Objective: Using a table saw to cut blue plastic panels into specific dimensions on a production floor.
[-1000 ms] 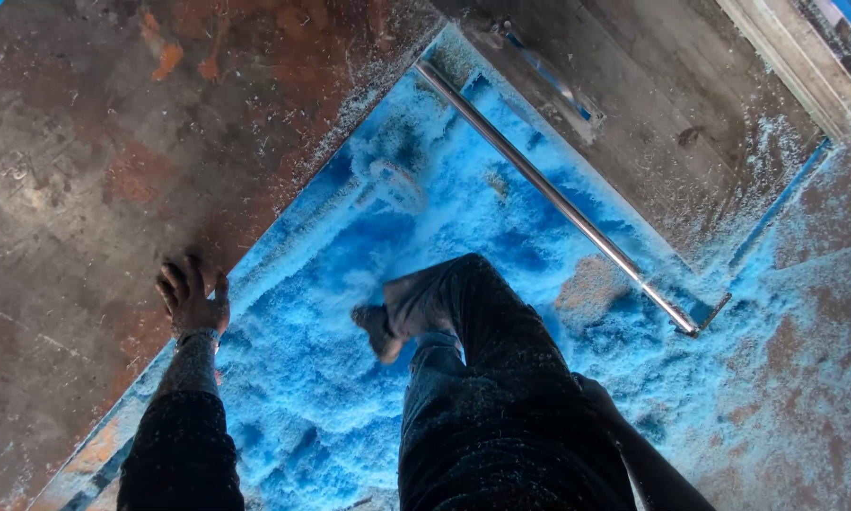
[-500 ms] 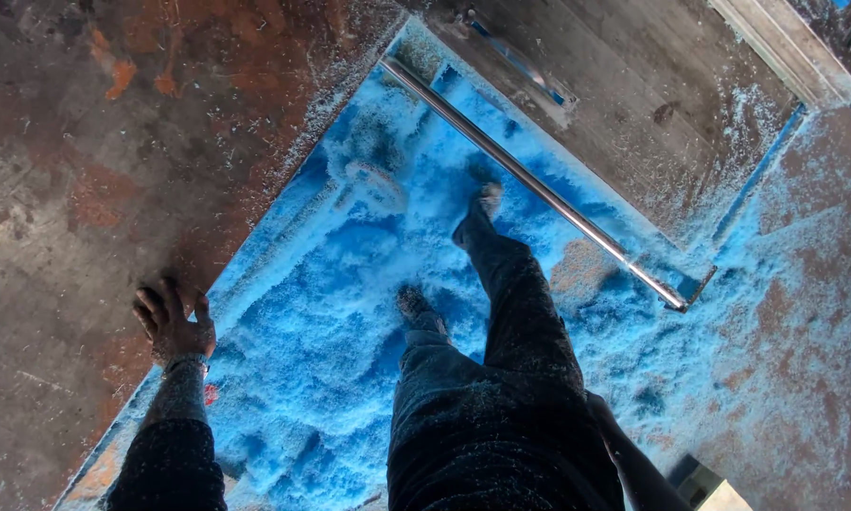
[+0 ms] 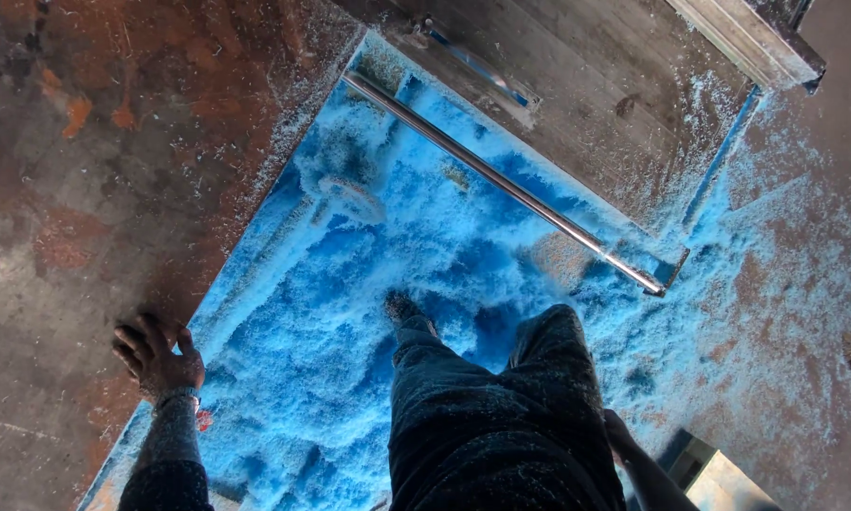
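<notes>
Rust-brown steel plate (image 3: 94, 170), blotched orange and scratched, fills the left of the scene, its edge dusted with pale grains. Beside it lies an open rectangular pit (image 3: 255, 251) packed with bright blue granular powder (image 3: 312, 350), heaped in soft, crumbly ridges like wet snow. A polished metal bar (image 3: 501, 185) runs diagonally across the far part of the pit, and behind it sits a grey, worn metal panel (image 3: 596, 85) sprinkled with the same blue grains. To the right, the powder thins out over a dull brown floor (image 3: 804, 284). The person stands in the heap, dark dusty trousers (image 3: 501, 416) sunk into it, one foot (image 3: 402, 308) half buried. The left hand (image 3: 154, 352) rests flat on the plate right at the pit's near left rim, fingers (image 3: 132, 345) spread and pressing down, a band at the wrist. The right hand is hidden behind the leg at the lower right, so I cannot tell how its fingers lie.
</notes>
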